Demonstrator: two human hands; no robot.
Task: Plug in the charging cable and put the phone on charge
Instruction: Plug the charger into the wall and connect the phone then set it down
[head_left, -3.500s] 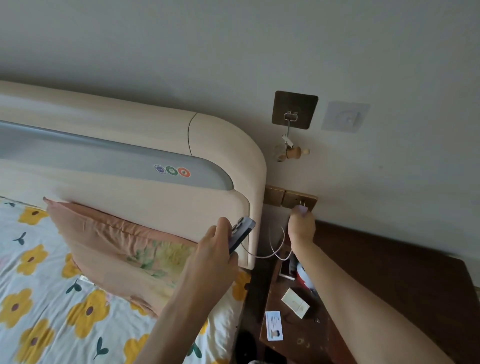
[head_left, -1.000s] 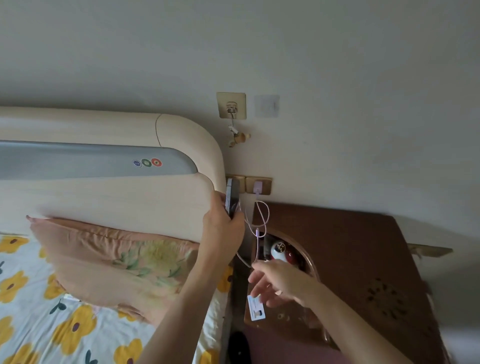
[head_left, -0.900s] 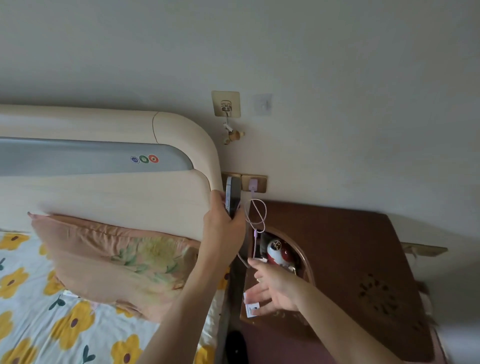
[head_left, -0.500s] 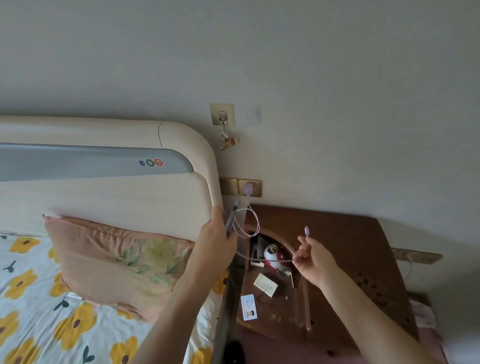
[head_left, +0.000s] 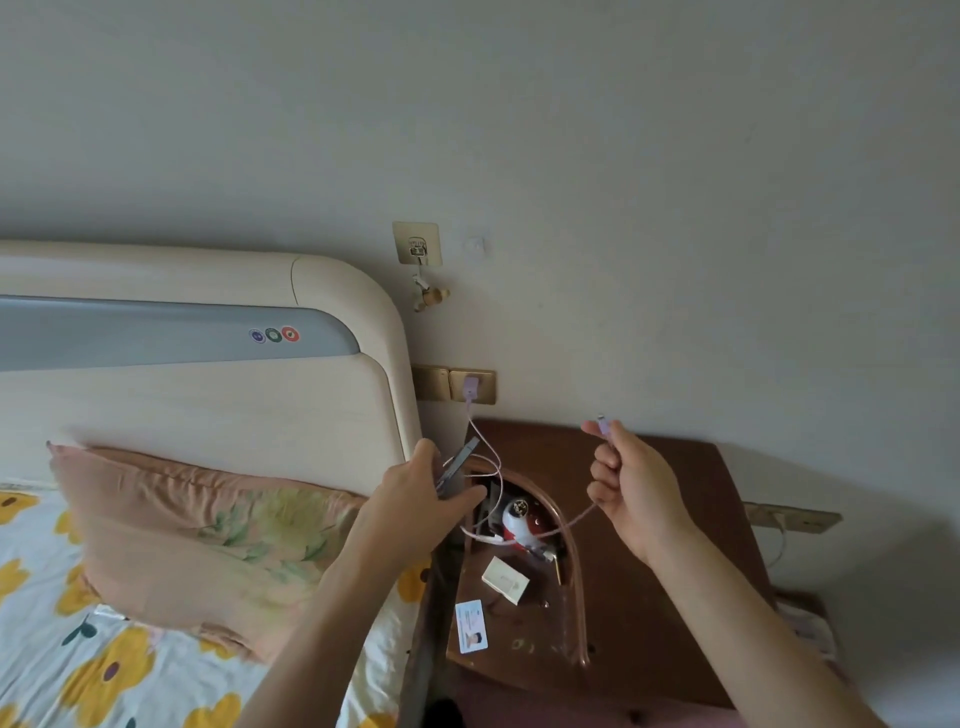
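A pale purple charger plug (head_left: 470, 385) sits in the gold wall socket (head_left: 471, 386) beside the headboard. Its thin pinkish cable (head_left: 491, 457) loops down over the nightstand and rises to my right hand (head_left: 631, 483). That hand is closed around the cable just below its small connector tip (head_left: 602, 423), which points up. My left hand (head_left: 415, 499) grips the dark phone (head_left: 457, 466) edge-on next to the headboard. Phone and connector are apart, roughly a hand's width.
A dark brown nightstand (head_left: 649, 587) stands against the wall with an open recess holding a red and white object (head_left: 517, 522). A small box (head_left: 505, 579) and a card (head_left: 471, 626) lie on its lower shelf. The bed, pillow (head_left: 197, 540) and headboard (head_left: 208, 405) fill the left.
The plug went into the socket. My right hand then dropped, picked up the cable's free end from the nightstand and raised it to the right. My left hand has kept hold of the phone.
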